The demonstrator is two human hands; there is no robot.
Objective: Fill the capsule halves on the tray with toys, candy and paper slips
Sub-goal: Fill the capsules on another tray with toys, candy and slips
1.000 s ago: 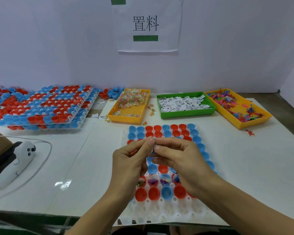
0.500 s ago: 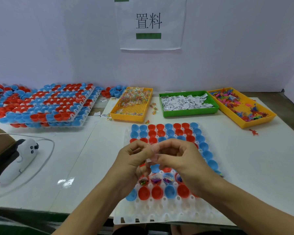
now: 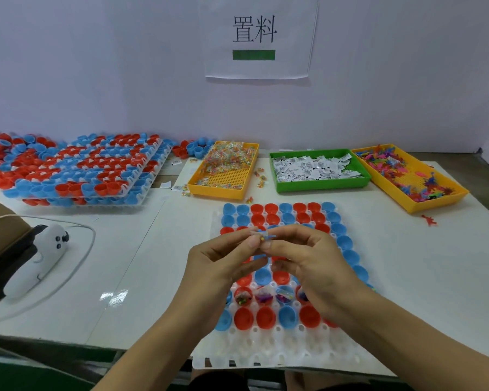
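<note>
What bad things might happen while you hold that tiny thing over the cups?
1. Both hands, left and right, pinch a small wrapped piece above the tray; it might slip into the wrong cup.
2. A forearm could bump the filled cups and spill them.
3. Candies already lie loose on the table; more could scatter.

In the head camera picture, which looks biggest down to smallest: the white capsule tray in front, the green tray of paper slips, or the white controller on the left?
1. white capsule tray, clearly largest, though it is also nearest.
2. green tray.
3. white controller.
The last two look close in size, and the controller lies nearer the camera, so their order is unsure.
</note>
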